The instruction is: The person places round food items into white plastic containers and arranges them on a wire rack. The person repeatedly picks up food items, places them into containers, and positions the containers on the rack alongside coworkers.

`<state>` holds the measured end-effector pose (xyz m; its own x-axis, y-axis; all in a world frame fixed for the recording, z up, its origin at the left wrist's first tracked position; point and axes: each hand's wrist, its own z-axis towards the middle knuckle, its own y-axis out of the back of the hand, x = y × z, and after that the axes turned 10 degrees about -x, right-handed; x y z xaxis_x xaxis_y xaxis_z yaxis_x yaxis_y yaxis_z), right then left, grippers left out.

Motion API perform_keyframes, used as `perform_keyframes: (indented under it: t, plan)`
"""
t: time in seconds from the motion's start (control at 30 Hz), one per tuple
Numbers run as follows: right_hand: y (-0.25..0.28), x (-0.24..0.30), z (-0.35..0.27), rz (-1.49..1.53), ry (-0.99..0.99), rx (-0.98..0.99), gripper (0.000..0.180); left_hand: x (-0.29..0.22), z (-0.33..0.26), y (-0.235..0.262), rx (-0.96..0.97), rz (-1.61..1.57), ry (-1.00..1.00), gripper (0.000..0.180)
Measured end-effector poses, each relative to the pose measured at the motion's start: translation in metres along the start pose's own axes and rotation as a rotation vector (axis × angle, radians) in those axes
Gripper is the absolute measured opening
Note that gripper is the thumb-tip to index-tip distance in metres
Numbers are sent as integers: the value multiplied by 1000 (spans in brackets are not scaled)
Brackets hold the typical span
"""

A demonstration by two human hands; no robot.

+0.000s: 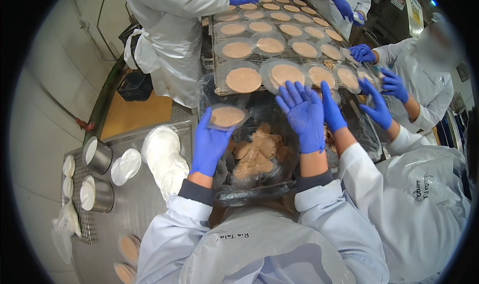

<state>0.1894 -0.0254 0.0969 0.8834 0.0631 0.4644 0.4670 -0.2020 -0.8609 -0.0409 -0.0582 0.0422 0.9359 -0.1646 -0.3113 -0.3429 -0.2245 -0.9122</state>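
many flat tan discs in clear film lie in rows on the wire belt ahead of me. below its near edge a clear bag holds a heap of tan scraps. my right hand is spread open over the bag, holding nothing. my left hand grips one wrapped disc by its edge, just above the bag's left rim.

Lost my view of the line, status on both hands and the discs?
Left hand gripping a tan round disc in clear film. Right hand open, empty, above the wire conveyor. Co-worker's blue-gloved hand close beside it.
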Motion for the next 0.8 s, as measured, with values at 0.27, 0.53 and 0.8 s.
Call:
perform_keyframes:
  t: [0.27,0.53,0.8]
  plan:
    - [41,-32,29,175,-186,48,65,36,56,-20,70,-47,9,42]
    - [-15,-59,-46,-778,772,291,40,13,-30,-13,107,0,78,49]
    - [-49,-123,-76,-775,81,598,33,-64,-118,66,-333,104,-420,39]
